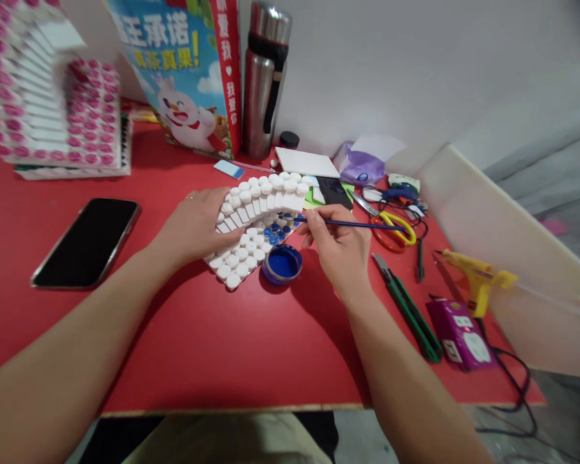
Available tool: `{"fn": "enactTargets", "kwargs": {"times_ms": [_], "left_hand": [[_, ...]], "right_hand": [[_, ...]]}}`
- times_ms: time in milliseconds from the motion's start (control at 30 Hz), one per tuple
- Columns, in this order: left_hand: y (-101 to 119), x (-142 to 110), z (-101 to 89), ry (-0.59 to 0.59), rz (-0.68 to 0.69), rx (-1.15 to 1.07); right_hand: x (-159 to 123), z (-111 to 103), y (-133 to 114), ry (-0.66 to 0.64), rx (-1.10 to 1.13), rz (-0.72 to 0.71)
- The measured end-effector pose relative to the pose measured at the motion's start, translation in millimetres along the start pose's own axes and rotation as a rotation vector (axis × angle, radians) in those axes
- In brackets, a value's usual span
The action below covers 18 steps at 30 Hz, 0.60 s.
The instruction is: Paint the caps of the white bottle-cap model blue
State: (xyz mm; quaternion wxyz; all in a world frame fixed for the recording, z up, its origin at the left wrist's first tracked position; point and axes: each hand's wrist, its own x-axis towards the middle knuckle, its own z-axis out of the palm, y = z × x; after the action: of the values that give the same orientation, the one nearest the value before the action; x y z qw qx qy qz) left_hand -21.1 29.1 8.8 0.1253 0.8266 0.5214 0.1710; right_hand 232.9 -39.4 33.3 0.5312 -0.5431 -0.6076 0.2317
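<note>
A white craft piece (pixel 244 253) with rows of round discs and a curved stair of flat strips rests on the table in front of me. Several discs near its right side are painted blue. My left hand (pixel 200 222) grips its left side, thumb across the front and the other fingers partly hidden. Between the thumb and fingers of my right hand (pixel 341 248) is a thin dark-blue paintbrush (pixel 362 224), its tip at the blue discs. A small open pot of blue paint (pixel 282 264) stands close by, just below the brush tip.
A black phone (pixel 87 243) lies at left, below a pink-and-white craft piece (pixel 96 116). A printed bag (pixel 188 84) and steel flask (pixel 263 90) stand behind. Scissors (pixel 396 229), a green utility knife (pixel 408 309), a yellow glue gun (pixel 476 274) and purple power box (pixel 461 335) lie right.
</note>
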Motion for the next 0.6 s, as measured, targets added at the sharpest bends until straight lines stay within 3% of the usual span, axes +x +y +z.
{"fn": "enactTargets", "kwargs": {"times_ms": [400, 600], "left_hand": [[-0.6, -1.7, 3.7, 0.035, -0.003, -0.016], [0.7, -1.1, 1.3, -0.011, -0.018, 0.02]], "right_hand": [[0.0, -1.0, 5.3, -0.032, -0.101, -0.03], [0.5, -2.3, 8.2, -0.052, -0.178, -0.073]]}}
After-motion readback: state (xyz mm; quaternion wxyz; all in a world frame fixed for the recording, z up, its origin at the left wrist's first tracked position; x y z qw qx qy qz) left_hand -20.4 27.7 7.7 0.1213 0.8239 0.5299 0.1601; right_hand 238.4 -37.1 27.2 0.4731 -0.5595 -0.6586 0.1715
